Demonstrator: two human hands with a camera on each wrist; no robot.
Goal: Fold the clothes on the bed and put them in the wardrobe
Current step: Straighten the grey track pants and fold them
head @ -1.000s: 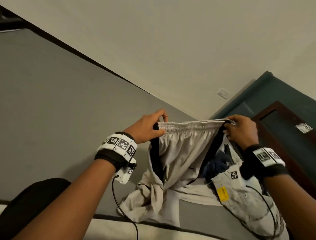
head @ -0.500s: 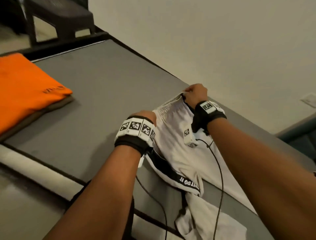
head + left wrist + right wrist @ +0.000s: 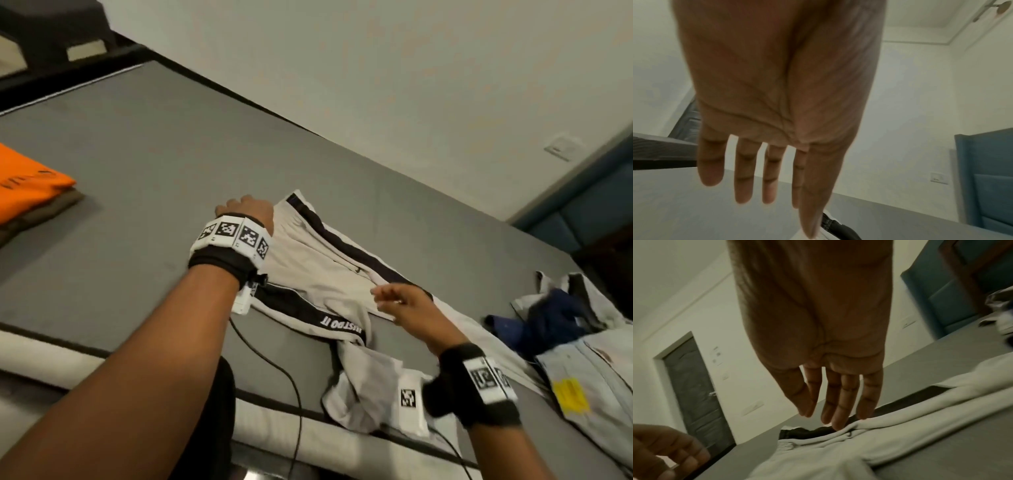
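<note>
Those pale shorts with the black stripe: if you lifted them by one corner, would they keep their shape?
Probably not. The pale shorts lie creased and bunched on the bed, so they would likely droop. They look thin, probably light, and unlikely to slide far.

Bed point(image 3: 144, 164): spans scene, wall point(image 3: 411, 68) along far side. Folded stack point(image 3: 27, 192): on bed, far left edge of view. Shorts point(image 3: 318, 274): flat on bed, centre, waistband at far-left end, legs trailing near-right over bed edge. Left hand point(image 3: 246, 210): over waistband end, left of shorts. Right hand point(image 3: 407, 305): above shorts' middle, fingertips point(image 3: 838, 423) close to cloth. Clothes pile point(image 3: 575, 346): on bed, right of shorts, well apart from stack. Headboard point(image 3: 589, 212): far right.
</note>
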